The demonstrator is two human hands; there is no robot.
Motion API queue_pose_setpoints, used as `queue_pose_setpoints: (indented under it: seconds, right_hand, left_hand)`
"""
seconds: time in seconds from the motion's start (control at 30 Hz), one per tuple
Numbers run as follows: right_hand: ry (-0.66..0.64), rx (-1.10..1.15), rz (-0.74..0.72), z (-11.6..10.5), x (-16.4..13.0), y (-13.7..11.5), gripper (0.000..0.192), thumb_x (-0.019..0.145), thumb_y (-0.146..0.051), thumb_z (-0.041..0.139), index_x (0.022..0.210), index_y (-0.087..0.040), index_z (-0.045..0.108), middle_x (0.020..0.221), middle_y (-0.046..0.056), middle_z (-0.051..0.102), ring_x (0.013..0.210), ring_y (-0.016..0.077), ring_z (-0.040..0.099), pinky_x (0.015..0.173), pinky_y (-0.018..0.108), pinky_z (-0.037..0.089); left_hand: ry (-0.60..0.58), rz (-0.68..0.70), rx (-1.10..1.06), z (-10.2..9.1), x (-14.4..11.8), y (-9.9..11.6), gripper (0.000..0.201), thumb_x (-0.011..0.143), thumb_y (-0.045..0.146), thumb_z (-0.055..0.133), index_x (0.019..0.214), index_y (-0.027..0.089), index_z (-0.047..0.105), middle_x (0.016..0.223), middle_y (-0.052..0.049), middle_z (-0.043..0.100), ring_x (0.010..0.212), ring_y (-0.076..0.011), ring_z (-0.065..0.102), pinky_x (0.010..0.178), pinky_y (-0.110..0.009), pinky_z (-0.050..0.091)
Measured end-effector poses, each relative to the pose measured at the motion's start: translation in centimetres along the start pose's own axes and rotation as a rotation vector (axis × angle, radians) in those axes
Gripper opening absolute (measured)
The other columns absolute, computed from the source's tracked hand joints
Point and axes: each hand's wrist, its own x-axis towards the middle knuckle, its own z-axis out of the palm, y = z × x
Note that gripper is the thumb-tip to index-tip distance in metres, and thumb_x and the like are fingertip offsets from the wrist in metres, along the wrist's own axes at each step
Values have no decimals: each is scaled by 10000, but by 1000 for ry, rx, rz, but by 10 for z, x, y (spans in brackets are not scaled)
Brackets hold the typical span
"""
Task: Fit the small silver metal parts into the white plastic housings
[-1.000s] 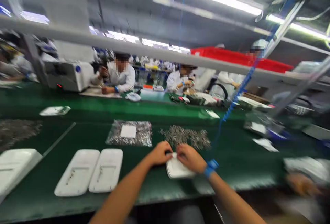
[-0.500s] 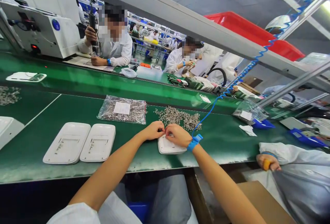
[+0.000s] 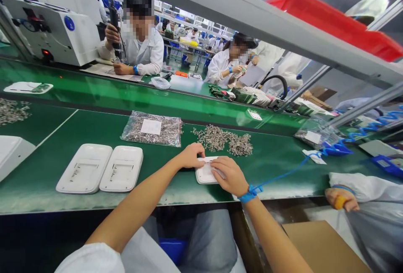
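Note:
My left hand (image 3: 191, 155) and my right hand (image 3: 229, 175) both rest on a small white plastic cover (image 3: 204, 174) lying on the green bench mat (image 3: 273, 168). The left hand presses its far left corner; the right hand lies flat over its right half. A blue wrist strap (image 3: 250, 193) with a coiled blue cord sits on my right wrist. Just beyond the cover lies a loose heap of small metal parts (image 3: 224, 139). A clear bag of the same parts (image 3: 153, 128) lies to its left.
Two white covers (image 3: 101, 168) lie side by side at the left, another (image 3: 11, 152) at the far left edge. Beyond runs a green conveyor belt (image 3: 126, 94); people in white coats work across it. A co-worker's hand (image 3: 340, 197) is at the right. A red bin (image 3: 333, 23) sits overhead.
The view dropped from the ceiling toward the bench. My right hand moved from pinching at the cover's far edge to lying flat over it; the left hand stays at the far corner.

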Motion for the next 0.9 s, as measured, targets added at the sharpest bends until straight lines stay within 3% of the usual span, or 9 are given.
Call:
queue_pose_setpoints:
  seconds: [0.17,0.43,0.9]
  right_hand:
    - [88,7,-16,10,-9,1,260,915,-188,534,1128,-211,682,1117,73,715,1093,250,587,933,445,459]
    - [68,-21,-19,11,-9,1,301,930,-198,503,1158,-218,699,1116,74,725,1088,248,592,926,437,449]
    - [79,-1,-22,11,-11,0,329,925,-165,516,1211,-221,670,1158,67,711,1098,252,573,923,431,414]
  left_hand:
    - [-1,-46,9,1,0,3,131,612,138,687,705,166,600,899,-23,616,865,-176,536,858,-303,427]
    - [3,-133,-7,2,3,9,125,600,158,681,660,177,573,874,-3,646,852,-176,546,848,-304,434]
    - [-2,-147,-96,0,5,13,181,586,86,697,628,159,536,914,2,652,875,-160,570,890,-309,423]
